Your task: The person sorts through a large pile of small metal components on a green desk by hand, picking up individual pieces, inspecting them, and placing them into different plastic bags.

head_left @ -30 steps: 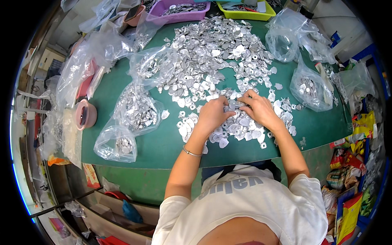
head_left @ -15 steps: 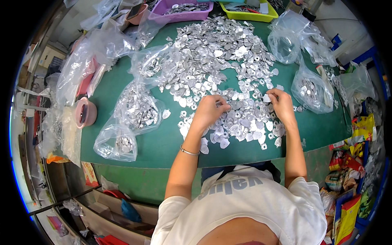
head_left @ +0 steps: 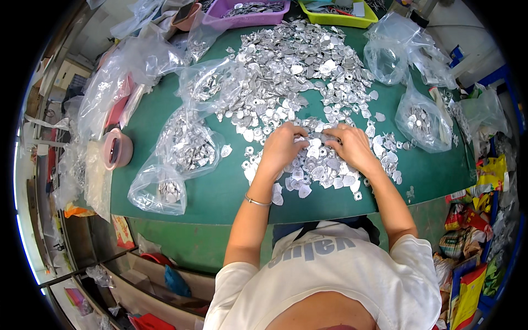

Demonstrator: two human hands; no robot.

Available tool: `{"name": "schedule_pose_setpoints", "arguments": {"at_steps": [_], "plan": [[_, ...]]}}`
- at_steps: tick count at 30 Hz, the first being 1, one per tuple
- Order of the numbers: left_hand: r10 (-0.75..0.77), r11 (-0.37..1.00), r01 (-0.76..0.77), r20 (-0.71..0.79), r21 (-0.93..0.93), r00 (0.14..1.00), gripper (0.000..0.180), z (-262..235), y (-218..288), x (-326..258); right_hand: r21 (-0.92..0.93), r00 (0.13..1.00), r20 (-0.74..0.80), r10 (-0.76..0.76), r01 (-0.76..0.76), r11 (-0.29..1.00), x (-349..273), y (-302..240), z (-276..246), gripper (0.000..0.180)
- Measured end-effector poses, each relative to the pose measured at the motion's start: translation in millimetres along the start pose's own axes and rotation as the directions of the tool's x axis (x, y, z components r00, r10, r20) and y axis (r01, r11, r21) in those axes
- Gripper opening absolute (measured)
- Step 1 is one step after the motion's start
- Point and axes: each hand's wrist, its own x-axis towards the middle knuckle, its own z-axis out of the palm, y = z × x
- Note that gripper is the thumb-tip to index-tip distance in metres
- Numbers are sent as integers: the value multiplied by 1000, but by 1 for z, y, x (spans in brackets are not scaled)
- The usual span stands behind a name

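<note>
On the green table (head_left: 231, 192), a loose heap of small flat silver metal pieces (head_left: 322, 168) lies between and below my hands. Some pieces are round with a hole, others shield-like. My left hand (head_left: 281, 146) is at the heap's left side with curled fingers, thumb near the index finger. Facing it from the right, my right hand (head_left: 352, 144) has its fingers bent down into the heap. Pieces lie close to both sets of fingertips; what either hand pinches is hidden. A larger pile of similar pieces (head_left: 297, 60) spreads behind the hands.
Clear plastic bags of metal pieces stand left (head_left: 190, 148) and right (head_left: 421, 124). At the back edge are a purple bin (head_left: 247, 21) and a yellow-green bin (head_left: 341, 21). A pink cup (head_left: 125, 149) is at the left edge, beside bunched plastic bags (head_left: 99, 104).
My right hand has moved left from the heap's right side toward my left hand. The light piece at its fingertips is no longer visible there. My left hand has barely moved.
</note>
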Motion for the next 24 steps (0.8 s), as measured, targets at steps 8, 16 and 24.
{"name": "schedule_pose_setpoints", "arguments": {"at_steps": [8, 16, 24], "plan": [[46, 997, -45, 10, -68, 999, 28, 2, 10, 0, 972, 943, 195, 268, -222, 75, -2, 50, -6, 12], [115, 984, -95, 134, -150, 984, 35, -3, 8, 0, 902, 949, 247, 195, -299, 313, -27, 35, -22, 27], [81, 995, -91, 237, 34, 968, 38, -1, 16, -8, 89, 996, -40, 76, -72, 993, -36, 6, -10, 25]]}}
